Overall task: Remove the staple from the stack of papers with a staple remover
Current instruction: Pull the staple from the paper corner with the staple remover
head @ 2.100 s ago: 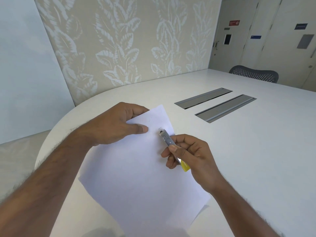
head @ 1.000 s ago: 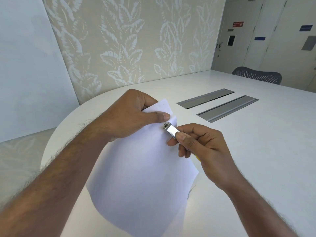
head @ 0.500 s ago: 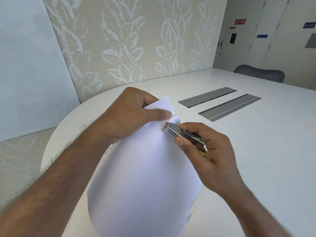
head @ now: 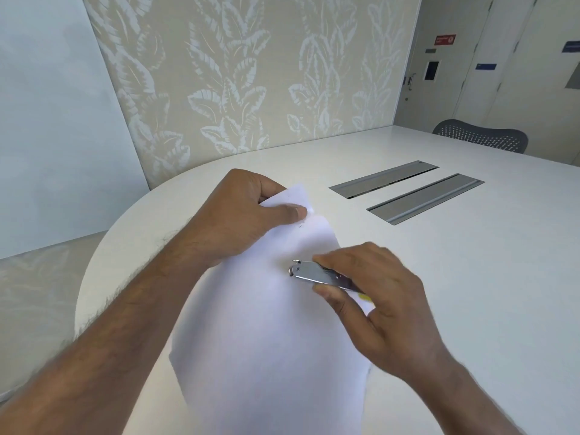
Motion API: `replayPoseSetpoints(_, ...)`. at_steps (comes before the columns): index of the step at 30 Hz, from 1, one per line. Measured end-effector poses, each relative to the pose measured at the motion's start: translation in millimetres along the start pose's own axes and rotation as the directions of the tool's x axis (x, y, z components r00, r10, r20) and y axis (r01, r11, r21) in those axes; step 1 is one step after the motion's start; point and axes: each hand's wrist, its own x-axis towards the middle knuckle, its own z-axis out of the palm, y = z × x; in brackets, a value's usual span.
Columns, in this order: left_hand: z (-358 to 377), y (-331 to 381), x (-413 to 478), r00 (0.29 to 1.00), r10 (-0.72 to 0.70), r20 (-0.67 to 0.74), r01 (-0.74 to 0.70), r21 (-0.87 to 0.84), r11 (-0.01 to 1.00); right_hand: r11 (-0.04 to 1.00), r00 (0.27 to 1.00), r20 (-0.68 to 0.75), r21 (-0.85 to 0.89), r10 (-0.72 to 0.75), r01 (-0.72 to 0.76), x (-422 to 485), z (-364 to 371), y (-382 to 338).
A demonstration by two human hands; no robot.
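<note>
The left hand [head: 238, 215] pinches the papers' [head: 266, 356] far corner, thumb on top. At four o'clock from that thumb, the staple remover [head: 320, 274] is over the sheet, pinched between thumb and fingers of the right hand [head: 386, 312].

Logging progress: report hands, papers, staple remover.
Left hand grips papers at top corner. Right hand pinches staple remover, tip below that corner. Small mark near thumb, staple unclear. Nothing blocking.

Forearms [head: 131, 309] bare & hairy; L hand [head: 238, 215], R hand [head: 379, 306] w/ short, trimmed nails.
</note>
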Motion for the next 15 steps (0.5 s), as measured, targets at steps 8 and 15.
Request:
replayPoseSetpoints(8, -1, -1, -3, 0.996, 0.021, 0.081, -0.019, -0.016, 1.000, 0.799, 0.895, 0.031, 0.436, 0.446, -0.414, 0, 5, 9)
replayPoseSetpoints(15, 2, -5, -2, 0.990, 0.025, 0.138, -0.013, -0.084, 0.996, 0.730, 0.864, 0.065, 0.506, 0.499, -0.459, 1, 13, 8)
